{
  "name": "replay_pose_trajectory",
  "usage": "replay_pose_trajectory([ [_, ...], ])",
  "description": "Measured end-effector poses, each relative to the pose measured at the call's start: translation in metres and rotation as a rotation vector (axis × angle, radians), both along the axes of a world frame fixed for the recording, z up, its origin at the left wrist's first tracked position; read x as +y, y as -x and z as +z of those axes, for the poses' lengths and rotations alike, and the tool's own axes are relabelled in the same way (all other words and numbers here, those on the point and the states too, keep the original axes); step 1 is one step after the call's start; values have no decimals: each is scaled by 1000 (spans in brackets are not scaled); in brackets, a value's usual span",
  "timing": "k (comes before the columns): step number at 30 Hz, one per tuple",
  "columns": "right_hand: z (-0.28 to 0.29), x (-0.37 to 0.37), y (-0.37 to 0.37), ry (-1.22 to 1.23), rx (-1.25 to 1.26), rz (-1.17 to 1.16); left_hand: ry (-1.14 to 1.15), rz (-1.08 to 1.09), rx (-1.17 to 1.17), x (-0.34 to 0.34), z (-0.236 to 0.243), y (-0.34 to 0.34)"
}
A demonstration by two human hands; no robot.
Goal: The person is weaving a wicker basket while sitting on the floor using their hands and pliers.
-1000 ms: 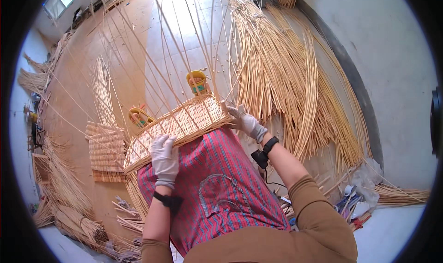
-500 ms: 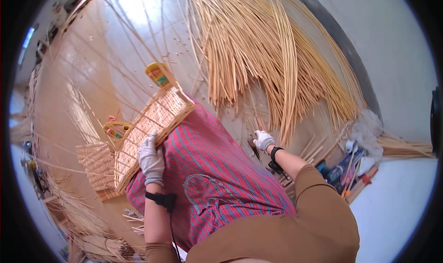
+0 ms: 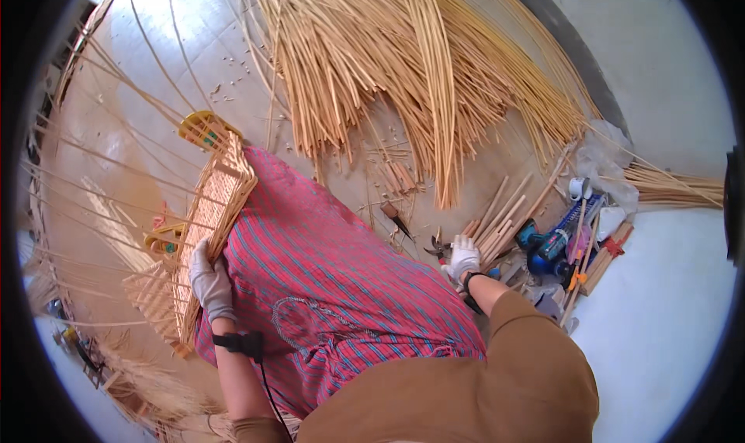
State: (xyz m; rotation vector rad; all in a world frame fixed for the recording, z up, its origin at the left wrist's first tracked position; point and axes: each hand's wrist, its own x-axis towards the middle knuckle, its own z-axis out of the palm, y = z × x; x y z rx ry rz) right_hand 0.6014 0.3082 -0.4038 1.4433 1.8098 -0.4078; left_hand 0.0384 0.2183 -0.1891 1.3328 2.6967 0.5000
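Observation:
A wicker piece [image 3: 213, 214] with long upright canes rests tilted against the pink-and-blue striped cloth [image 3: 326, 280] over my legs, yellow objects [image 3: 202, 125] beside it. My left hand [image 3: 209, 284], white-gloved, is closed on its near edge. Down to the right, my gloved right hand [image 3: 464, 260] has its fingers curled at the pruning shears [image 3: 437, 249], partly covering their handles. A dark pointed tool with a wooden handle [image 3: 394, 218] lies just left of the shears. Short wooden sticks [image 3: 500, 222] lie beside that hand.
A large spread of loose canes [image 3: 419, 86] covers the far floor. A teal power drill [image 3: 547, 245], other tools and a plastic bag [image 3: 601, 163] are piled at right by a pale surface [image 3: 652, 311]. A woven mat [image 3: 147, 295] lies left of the wicker piece.
My right hand has left the wicker piece and moved down-right to the shears. The view has swung rightward, and the piece now sits more steeply angled at left, still in my left hand.

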Motion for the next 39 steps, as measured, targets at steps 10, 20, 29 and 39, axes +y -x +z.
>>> replay_pose_trajectory([
  [10,-64,-12,24,26,-345,-169,-101,157,-217,-27,21,7],
  [20,38,31,16,516,440,-362,-179,63,-234,-30,108,-31],
  [29,258,95,216,-431,1390,168,-185,42,-144,-17,98,-56],
  [39,261,76,266,-521,1166,230,-278,89,-297,-12,100,-51],
])
